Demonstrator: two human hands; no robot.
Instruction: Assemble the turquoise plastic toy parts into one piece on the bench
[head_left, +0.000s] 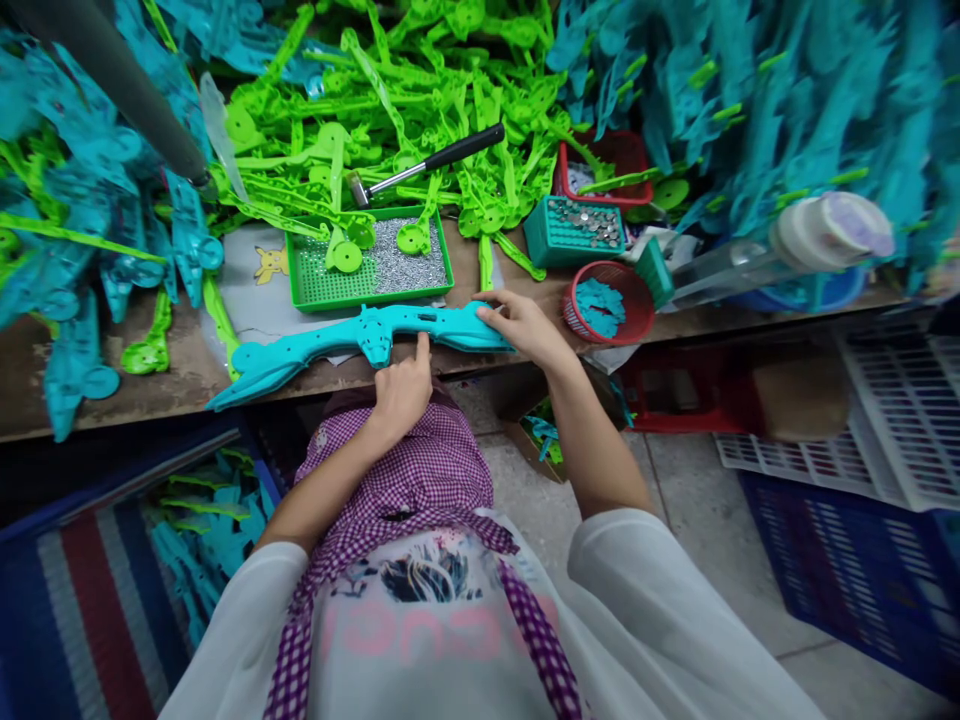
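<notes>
The turquoise toy bow (360, 345) lies flat along the near edge of the workbench (90, 385). The right hand (525, 325) grips the bow's right end, fingers wrapped over it. The left hand (401, 390) presses one pointing finger on the bow's middle, other fingers curled. Just behind the bow sits a green tray (371, 265) of small metal bits; behind that, a hammer (424, 165) on green parts. Right of the bow, a red basket (607, 300).

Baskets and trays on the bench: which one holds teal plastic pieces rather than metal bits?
The round red basket, just right of the right hand. The green tray holds silvery bits; the teal basket holds round metal discs.
</notes>
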